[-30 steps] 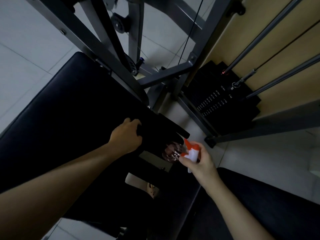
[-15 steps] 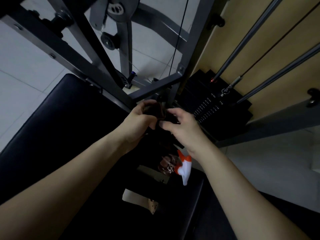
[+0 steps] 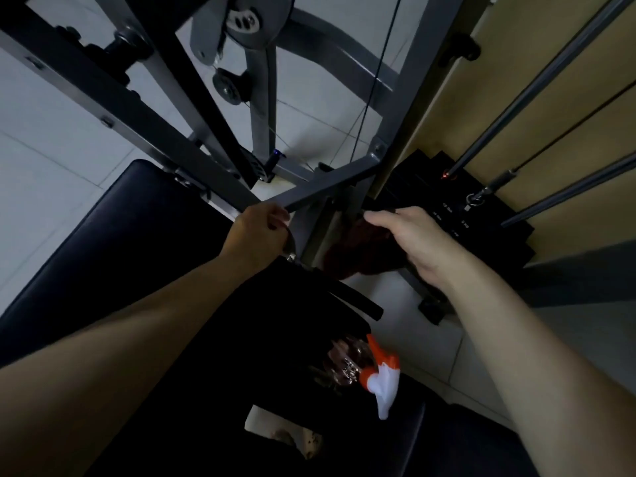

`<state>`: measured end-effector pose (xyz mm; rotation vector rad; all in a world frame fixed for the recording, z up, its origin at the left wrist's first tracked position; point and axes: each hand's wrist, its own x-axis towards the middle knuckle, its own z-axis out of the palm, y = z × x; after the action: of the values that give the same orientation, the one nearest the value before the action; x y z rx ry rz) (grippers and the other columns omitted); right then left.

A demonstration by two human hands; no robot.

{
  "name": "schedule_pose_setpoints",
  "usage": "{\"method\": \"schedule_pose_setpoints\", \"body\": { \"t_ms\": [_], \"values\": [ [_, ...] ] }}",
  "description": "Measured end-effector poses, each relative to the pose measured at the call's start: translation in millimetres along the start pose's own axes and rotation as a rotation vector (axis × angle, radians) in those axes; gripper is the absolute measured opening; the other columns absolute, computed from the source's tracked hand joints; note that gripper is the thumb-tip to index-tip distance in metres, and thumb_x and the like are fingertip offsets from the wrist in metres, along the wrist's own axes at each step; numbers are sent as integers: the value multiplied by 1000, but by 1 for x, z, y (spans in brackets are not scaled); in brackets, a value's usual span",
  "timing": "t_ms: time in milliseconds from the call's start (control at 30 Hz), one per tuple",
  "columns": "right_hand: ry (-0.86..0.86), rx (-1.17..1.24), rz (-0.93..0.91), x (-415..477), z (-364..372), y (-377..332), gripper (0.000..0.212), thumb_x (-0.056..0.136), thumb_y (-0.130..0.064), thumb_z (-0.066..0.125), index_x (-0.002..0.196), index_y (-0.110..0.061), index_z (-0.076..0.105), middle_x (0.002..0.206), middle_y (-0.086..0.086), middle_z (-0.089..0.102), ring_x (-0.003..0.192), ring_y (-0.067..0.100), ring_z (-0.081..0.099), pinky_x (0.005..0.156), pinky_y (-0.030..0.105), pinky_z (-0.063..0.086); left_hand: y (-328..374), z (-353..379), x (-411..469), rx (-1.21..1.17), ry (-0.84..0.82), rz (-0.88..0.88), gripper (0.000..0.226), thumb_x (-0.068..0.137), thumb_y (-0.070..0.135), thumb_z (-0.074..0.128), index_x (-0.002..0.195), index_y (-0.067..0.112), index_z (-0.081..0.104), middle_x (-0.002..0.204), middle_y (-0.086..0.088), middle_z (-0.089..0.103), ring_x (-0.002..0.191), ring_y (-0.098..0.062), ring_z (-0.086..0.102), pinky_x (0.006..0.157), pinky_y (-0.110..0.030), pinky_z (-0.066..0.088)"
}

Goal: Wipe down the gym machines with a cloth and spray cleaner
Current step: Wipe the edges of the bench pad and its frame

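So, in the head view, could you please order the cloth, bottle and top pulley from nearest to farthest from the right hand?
1. Cloth: under the right hand, touching it.
2. Bottle: below the hand, lying on its side.
3. Pulley: top left, on the frame.

Dim, underexposed, cool grey cast. Brightest patches: pale floor tiles (image 3: 51, 139) at upper left, white-and-orange spray bottle (image 3: 383, 380). Bench pad (image 3: 120, 235) and weight stack (image 3: 481, 215) sink to near-black, surface detail lost. Dark red cloth (image 3: 361, 246) barely separates from shadow around it. Soft, diffuse shadows on tiles; light source itself out of frame. Wide-angle bending: frame bar (image 3: 103, 94) and guide rods (image 3: 537, 80) splay toward edges. Slight overall softness, corners smeared.
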<state>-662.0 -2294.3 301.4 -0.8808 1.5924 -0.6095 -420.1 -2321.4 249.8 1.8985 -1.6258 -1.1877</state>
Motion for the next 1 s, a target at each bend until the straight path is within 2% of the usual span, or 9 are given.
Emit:
{"method": "schedule_pose_setpoints", "body": {
  "t_ms": [133,267,400,500,567,633,767,867,1000],
  "values": [
    [136,-295,-99,29,9,3,43,96,-39,62,77,0,62,76,15,67,77,29,67,69,39,52,-50,-12,10,582,126,398,22,89,25,60,102,16,76,107,-2,71,107,-27,65,104,-43,40],
    [110,-347,-127,69,36,14,51,96,-46,60,66,-5,52,70,9,60,74,27,62,71,37,47,-79,-14,12,890,-35,401,44,93,44,36,99,22,75,98,4,69,111,-23,60,123,-51,20],
    [-151,-284,-115,105,71,19,43,98,-36,57,66,-10,51,64,3,48,65,15,51,65,31,35,-87,-4,17,883,46,407,38,96,33,33,99,22,70,96,4,64,107,-24,58,123,-50,20],
    [-360,-345,-119,129,104,35,26,99,-12,52,78,-8,67,74,1,62,74,12,60,69,27,41,-93,2,20,933,82,420,29,93,30,37,100,19,63,96,0,57,105,-28,55,124,-52,18],
    [-453,-273,-45,144,123,53,29,94,2,54,82,-15,74,75,-3,69,72,2,64,70,15,45,-93,3,21,950,72,400,23,92,30,43,99,18,60,95,-1,56,103,-29,54,123,-52,19],
    [-501,-205,-3,160,131,66,33,89,9,58,80,-17,76,77,-2,72,74,2,66,74,12,47,-92,4,22,961,67,404,20,92,30,46,100,18,60,96,-2,56,102,-29,53,123,-52,20],
    [-584,-285,-81,178,130,79,35,87,9,63,77,-22,76,78,-5,69,71,-4,63,73,8,45,-97,5,25,966,68,416,21,92,30,48,102,17,61,97,-3,56,102,-29,52,122,-52,21],
    [-580,-405,-159,184,137,91,20,92,2,62,92,-17,70,88,-3,62,81,3,59,77,12,44,-97,5,26,967,81,431,22,92,31,46,101,17,60,97,-3,57,102,-30,52,122,-53,21],
    [-623,-291,-148,189,150,118,19,98,-5,59,113,-13,68,104,3,67,94,2,60,87,13,43,-99,6,26,938,95,455,27,91,32,40,101,16,59,97,-5,57,101,-31,53,122,-54,20]
  ]
}}
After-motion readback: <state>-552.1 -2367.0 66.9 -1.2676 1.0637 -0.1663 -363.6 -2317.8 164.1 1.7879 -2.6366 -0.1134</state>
